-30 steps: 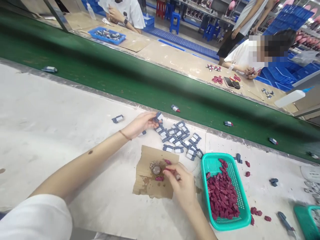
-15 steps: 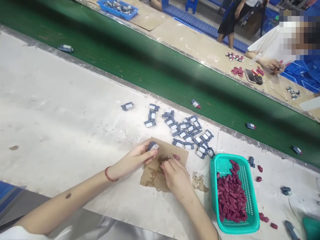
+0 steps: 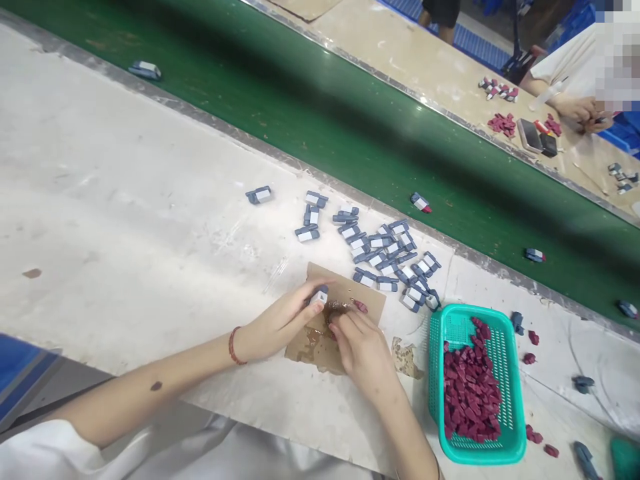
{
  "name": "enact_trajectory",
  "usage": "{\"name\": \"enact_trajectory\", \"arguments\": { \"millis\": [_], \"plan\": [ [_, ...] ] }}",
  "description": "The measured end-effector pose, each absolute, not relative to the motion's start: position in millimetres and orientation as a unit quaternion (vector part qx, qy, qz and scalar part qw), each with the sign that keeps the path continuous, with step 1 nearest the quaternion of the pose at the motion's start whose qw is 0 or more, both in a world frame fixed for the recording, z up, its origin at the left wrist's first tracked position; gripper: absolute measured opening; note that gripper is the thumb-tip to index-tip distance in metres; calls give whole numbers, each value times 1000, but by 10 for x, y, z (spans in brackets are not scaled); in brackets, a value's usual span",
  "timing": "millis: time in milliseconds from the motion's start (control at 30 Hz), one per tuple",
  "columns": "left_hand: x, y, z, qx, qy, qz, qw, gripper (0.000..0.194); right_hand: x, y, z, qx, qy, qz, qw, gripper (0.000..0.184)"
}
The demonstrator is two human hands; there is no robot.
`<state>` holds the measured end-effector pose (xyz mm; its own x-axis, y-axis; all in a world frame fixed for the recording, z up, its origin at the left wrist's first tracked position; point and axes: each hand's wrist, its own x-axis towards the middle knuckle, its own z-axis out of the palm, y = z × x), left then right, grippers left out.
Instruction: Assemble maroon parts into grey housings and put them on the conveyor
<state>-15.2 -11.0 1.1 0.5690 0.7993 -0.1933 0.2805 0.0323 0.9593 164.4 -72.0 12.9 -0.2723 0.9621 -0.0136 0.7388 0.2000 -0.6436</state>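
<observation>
My left hand [image 3: 280, 327] is closed around a small blue-grey and white plastic part [image 3: 319, 296], with its white face toward me. Beside it, my right hand [image 3: 361, 343] has its fingers pinched together low over the glue-smeared cardboard [image 3: 320, 357]; what they hold is hidden. A wet brown patch of glue [image 3: 343, 305] lies right at those fingertips. One dark red plastic piece [image 3: 360, 306] rests on the cardboard just past my right knuckles. Several more blue-grey and white parts [image 3: 387, 267] are spread on the table beyond the cardboard.
A teal basket [image 3: 517, 400] of dark red pieces stands to the right, with loose pieces [image 3: 534, 435] beside it. Behind the table runs a green conveyor belt [image 3: 320, 140] carrying several parts. Across it, a co-worker's hands [image 3: 585, 113] are at another table.
The view has shifted, so the basket and parts appear slightly farther right. My left hand has moved a little closer to my right hand, which stays low over the glue.
</observation>
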Motion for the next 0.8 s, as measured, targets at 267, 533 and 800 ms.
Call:
{"name": "enact_trajectory", "arguments": {
  "millis": [267, 533, 800],
  "plan": [
    [-187, -133, -43, 742, 321, 185, 559, 40, 1751, -759, 155, -593, -431, 507, 454, 17],
    [-170, -141, -52, 767, 237, 167, 572, 54, 1701, -755, 191, -565, -395, 540, 483, 27],
    [-185, -156, -80, 790, 211, 151, 555, 52, 1624, -758, 199, -563, -382, 569, 463, 32]
  ]
}}
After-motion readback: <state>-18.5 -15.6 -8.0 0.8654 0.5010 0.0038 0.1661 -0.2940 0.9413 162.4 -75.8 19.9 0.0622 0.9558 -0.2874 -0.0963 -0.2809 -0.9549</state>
